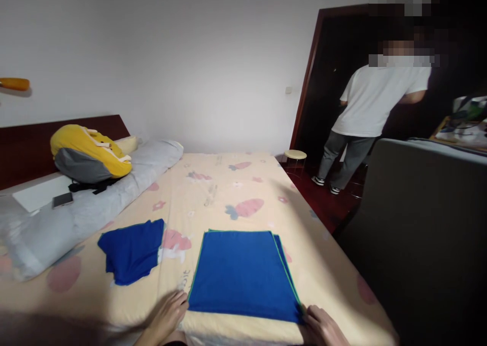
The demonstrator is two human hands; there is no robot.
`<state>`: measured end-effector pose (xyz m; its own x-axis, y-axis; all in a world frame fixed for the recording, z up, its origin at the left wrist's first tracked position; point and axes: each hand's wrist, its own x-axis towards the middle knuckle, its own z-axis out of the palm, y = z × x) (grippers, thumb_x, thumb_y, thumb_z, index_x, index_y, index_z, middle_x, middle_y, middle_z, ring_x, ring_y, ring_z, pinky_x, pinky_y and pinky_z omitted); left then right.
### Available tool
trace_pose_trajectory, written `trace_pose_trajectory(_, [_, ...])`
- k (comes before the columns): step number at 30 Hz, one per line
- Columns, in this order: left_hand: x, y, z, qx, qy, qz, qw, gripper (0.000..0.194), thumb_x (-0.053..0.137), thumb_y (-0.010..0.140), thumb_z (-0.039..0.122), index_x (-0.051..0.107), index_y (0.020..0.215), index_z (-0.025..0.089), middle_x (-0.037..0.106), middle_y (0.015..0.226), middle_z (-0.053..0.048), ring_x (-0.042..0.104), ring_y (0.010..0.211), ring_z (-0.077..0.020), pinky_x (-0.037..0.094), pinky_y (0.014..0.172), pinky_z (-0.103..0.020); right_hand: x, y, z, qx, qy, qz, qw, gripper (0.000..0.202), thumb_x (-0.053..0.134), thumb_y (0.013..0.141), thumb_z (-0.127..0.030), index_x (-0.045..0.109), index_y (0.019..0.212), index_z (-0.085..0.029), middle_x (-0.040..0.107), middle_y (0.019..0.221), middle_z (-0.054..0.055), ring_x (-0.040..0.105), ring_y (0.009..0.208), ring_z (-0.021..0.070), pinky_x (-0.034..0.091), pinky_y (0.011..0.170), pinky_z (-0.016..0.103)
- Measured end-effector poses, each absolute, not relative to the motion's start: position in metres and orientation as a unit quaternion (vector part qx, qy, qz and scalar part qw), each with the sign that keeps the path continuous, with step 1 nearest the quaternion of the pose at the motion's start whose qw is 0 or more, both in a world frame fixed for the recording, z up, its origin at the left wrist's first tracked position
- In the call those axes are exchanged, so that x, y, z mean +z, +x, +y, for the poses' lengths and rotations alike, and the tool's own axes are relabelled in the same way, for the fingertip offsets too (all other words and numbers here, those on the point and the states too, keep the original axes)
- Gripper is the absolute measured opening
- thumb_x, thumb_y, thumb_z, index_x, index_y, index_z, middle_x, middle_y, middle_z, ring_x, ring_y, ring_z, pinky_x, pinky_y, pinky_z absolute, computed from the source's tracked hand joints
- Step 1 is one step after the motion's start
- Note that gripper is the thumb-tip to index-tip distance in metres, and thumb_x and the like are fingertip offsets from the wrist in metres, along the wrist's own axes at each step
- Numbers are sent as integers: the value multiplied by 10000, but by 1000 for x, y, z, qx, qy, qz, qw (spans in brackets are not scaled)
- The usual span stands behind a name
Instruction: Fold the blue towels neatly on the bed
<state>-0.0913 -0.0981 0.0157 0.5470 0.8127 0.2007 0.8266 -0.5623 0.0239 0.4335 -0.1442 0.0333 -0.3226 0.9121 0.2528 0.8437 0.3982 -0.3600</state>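
A blue cloth [241, 275] with green edging lies flat on the bed, its layers slightly offset along the right and far edges. At its near left corner, my left hand [171, 310] is closed, fingertips curled on the edge. My right hand [323, 324] pinches the near right corner between thumb and fingers. A second blue cloth [133, 252], rumpled and uneven in outline, rests to the left, apart from both hands.
The bed [213, 199] has a cream sheet with strawberry prints. A yellow and grey backpack [91, 153], a phone [63, 200] and a bolster [87, 209] lie at left. A person [375, 102] stands near the dark door, beyond a stool [295, 154] and a dark panel [422, 224].
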Motion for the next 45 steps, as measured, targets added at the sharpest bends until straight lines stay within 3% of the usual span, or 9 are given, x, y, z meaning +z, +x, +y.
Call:
trace_pose_trajectory(6, [1, -104, -105, -120, -895, -420, 91, 183, 534, 844, 156, 664, 894, 274, 709, 951, 32, 635, 979, -146, 479, 946, -284, 35, 440, -151, -6, -493, -844, 212, 195, 496, 913, -286, 603, 759, -233, 625, 782, 18, 583, 685, 154, 441, 609, 264])
trace_pose_trajectory(13, [37, -42, -94, -110, -878, -465, 25, 287, 407, 903, 224, 677, 994, 255, 720, 1040, -33, 625, 1045, -189, 473, 986, -371, 35, 389, -125, -85, -489, -844, 201, 262, 467, 934, -359, 640, 1097, -249, 686, 1143, 75, 645, 998, 210, 507, 870, 351])
trace_pose_trajectory(16, [50, 19, -82, -111, -892, -437, -24, 490, 363, 906, 192, 436, 1387, 249, 557, 1407, -52, 494, 1290, -194, 424, 1069, -370, 20, 324, -105, -78, -471, -856, 199, 520, 426, 950, -421, 364, 1441, -261, 535, 1409, 70, 543, 1236, 224, 459, 995, 375])
trace_pose_trajectory(19, [43, 68, -75, -113, -880, -458, -51, 622, 332, 913, 176, 151, 1505, 234, 287, 1582, -44, 290, 1440, -187, 336, 1157, -385, 0, 268, -95, -54, -470, -852, 223, 658, 391, 957, -451, 106, 1514, -246, 389, 1507, 76, 419, 1356, 229, 416, 1053, 392])
trace_pose_trajectory(27, [18, 4, -93, -61, -903, -424, -28, 650, 332, 963, 418, -47, 1483, 325, 209, 1593, 7, 278, 1446, -182, 329, 1158, -423, -10, 328, -110, -31, -460, -870, 174, 683, 421, 931, -509, 97, 1497, -306, 316, 1533, 40, 402, 1367, 232, 370, 1087, 389])
trace_pose_trajectory(32, [27, -62, -107, -42, -918, -394, 19, 657, 375, 960, 364, -12, 1489, 330, 284, 1574, 31, 344, 1411, -143, 338, 1138, -341, 9, 405, -132, -46, -456, -880, 122, 660, 433, 937, -477, 120, 1496, -319, 354, 1508, 20, 444, 1335, 206, 405, 1050, 330])
trace_pose_trajectory(36, [24, -83, -112, -60, -922, -378, 63, 569, 405, 944, 249, 224, 1474, 349, 494, 1469, 28, 491, 1295, -147, 402, 1066, -329, 10, 436, -143, -113, -443, -882, 112, 609, 436, 950, -394, 176, 1495, -320, 457, 1448, 9, 526, 1260, 175, 446, 968, 286])
trace_pose_trajectory(40, [13, -85, -111, -42, -911, -402, 81, 482, 515, 844, 142, 510, 1303, 290, 690, 1186, -10, 614, 1082, -194, 451, 990, -374, 6, 444, -147, -247, -395, -878, 113, 509, 465, 919, -304, 411, 1420, -238, 576, 1361, 11, 604, 1155, 172, 458, 901, 303])
trace_pose_trajectory(45, [-2, -83, -110, -41, -896, -430, 109, 522, 513, 745, 7, 574, 1201, 254, 703, 1102, -8, 629, 1016, -201, 465, 969, -397, 4, 440, -146, -325, -375, -858, 133, 406, 450, 824, -142, 610, 1195, -188, 720, 1124, 15, 655, 963, 179, 443, 866, 341])
